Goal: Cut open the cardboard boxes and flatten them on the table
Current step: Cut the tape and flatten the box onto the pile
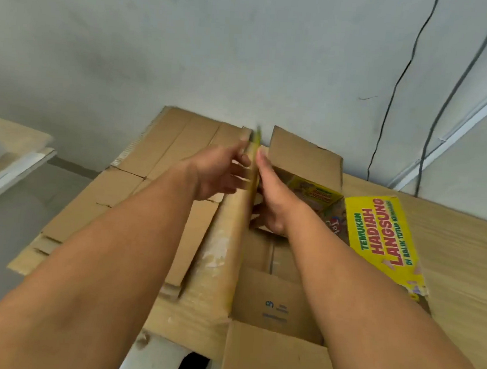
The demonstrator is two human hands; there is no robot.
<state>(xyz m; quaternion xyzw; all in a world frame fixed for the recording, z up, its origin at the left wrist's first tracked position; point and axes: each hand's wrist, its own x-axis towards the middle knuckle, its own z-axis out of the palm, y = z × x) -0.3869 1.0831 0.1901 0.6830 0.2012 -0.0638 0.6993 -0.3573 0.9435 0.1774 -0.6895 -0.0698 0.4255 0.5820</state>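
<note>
An opened cardboard box (268,302) with a yellow printed outside lies on the wooden table (463,260), its flaps spread. Its left side panel (226,241) stands upright on edge between my hands. My left hand (217,173) presses on the outer face of that panel near its far end. My right hand (270,198) holds the inner face of the same panel, fingers pointing away from me. A yellow flap with red and green lettering (383,245) lies open to the right. No cutting tool can be seen.
A stack of flattened brown cardboard sheets (155,177) lies on the left part of the table and overhangs its edge. A grey wall with hanging cables (395,88) is behind. Another table edge (11,163) shows at far left.
</note>
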